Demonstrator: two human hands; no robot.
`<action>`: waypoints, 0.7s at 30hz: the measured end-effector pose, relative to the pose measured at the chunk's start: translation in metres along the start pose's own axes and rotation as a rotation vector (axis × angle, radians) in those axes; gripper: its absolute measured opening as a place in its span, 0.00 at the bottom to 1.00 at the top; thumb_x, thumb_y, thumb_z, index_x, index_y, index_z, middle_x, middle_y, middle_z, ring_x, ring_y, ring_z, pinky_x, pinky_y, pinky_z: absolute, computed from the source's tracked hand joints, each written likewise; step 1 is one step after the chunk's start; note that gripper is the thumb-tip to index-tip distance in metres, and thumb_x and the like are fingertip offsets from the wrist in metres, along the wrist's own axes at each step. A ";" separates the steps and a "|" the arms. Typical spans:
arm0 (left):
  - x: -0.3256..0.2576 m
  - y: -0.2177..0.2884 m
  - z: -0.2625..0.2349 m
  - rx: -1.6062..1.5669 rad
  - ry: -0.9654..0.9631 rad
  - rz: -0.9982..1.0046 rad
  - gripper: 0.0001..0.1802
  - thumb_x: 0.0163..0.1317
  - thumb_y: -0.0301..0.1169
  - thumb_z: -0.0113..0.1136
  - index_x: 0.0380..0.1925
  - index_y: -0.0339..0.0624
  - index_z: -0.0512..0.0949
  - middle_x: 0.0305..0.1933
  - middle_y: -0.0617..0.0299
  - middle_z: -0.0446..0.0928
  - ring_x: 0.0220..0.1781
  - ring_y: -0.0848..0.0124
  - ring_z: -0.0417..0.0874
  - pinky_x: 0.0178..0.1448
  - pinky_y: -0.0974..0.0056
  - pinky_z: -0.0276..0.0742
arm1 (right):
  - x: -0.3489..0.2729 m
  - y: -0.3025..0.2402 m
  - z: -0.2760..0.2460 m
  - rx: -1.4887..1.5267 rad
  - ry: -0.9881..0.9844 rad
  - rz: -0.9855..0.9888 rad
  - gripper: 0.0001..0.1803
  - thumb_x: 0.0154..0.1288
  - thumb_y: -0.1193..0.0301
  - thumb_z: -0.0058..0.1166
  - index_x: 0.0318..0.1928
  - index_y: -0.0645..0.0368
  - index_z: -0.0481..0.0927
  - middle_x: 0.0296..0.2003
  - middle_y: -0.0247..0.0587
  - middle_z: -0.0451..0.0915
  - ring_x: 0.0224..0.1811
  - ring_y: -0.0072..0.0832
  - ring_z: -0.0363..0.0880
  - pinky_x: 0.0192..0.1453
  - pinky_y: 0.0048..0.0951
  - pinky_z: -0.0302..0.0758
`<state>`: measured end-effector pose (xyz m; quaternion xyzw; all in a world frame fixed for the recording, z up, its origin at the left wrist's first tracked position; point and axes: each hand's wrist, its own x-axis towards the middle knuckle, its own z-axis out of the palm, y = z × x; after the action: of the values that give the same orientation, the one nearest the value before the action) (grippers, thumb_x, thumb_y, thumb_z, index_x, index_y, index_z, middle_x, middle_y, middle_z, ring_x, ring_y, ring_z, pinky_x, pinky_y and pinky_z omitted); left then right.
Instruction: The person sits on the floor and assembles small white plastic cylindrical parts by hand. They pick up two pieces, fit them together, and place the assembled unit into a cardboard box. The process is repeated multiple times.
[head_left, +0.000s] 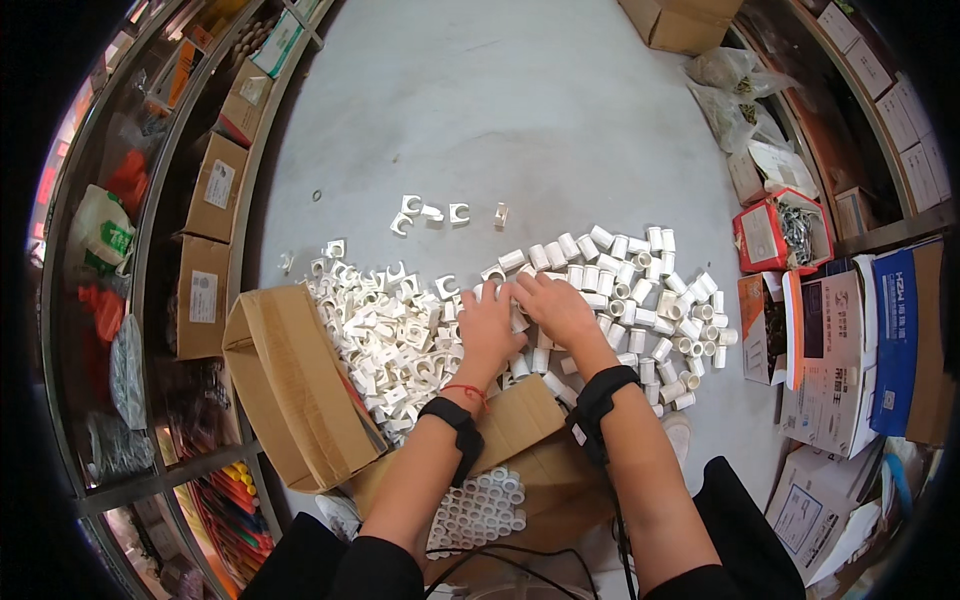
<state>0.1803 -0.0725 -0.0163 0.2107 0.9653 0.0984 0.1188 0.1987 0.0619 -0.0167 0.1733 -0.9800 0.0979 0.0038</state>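
Observation:
On the grey floor ahead of me lies a loose heap of short white plastic pipe couplings. At its left edge my left hand is closed, fingers bent down round white couplings. Close beside it my right hand also curls its fingers onto couplings; the fingertips of both are partly hidden. Below my wrists stands an open cardboard box, with white couplings set upright in close rows inside. To the left of my left hand spreads a pile of white pipe clips.
An open cardboard carton leans by the clip pile. Several stray clips lie farther out. Metal shelving with boxes runs along the left. On the right are a red box of screws, plastic bags and larger cartons. Black cables hang near my lap.

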 end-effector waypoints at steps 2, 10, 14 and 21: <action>0.000 -0.004 -0.001 -0.003 -0.005 0.026 0.36 0.28 0.38 0.68 0.45 0.50 0.68 0.45 0.62 0.67 0.44 0.55 0.67 0.45 0.57 0.71 | -0.005 -0.002 0.002 0.110 0.048 -0.015 0.15 0.49 0.73 0.50 0.41 0.53 0.70 0.39 0.35 0.70 0.42 0.30 0.72 0.37 0.27 0.75; -0.002 -0.008 -0.019 0.049 -0.156 0.165 0.38 0.30 0.44 0.66 0.49 0.53 0.67 0.46 0.60 0.68 0.43 0.53 0.69 0.47 0.57 0.71 | -0.016 -0.001 0.009 0.111 0.011 0.007 0.09 0.47 0.72 0.51 0.33 0.54 0.75 0.34 0.33 0.73 0.42 0.29 0.72 0.37 0.27 0.75; -0.002 -0.007 -0.025 0.139 -0.282 0.226 0.40 0.31 0.49 0.66 0.49 0.53 0.67 0.46 0.59 0.68 0.43 0.51 0.69 0.48 0.56 0.71 | -0.018 -0.002 0.015 0.028 0.081 -0.005 0.03 0.45 0.73 0.51 0.24 0.54 0.78 0.32 0.31 0.73 0.42 0.27 0.72 0.38 0.27 0.74; 0.003 0.002 -0.031 0.134 -0.381 0.221 0.38 0.31 0.48 0.67 0.47 0.49 0.68 0.45 0.55 0.68 0.41 0.51 0.72 0.46 0.56 0.71 | -0.013 -0.007 0.020 0.073 0.116 0.112 0.02 0.45 0.74 0.52 0.21 0.55 0.78 0.31 0.30 0.74 0.42 0.26 0.72 0.40 0.28 0.73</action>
<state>0.1695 -0.0741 0.0135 0.3371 0.9010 0.0050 0.2731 0.2135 0.0561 -0.0357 0.1123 -0.9821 0.1433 0.0489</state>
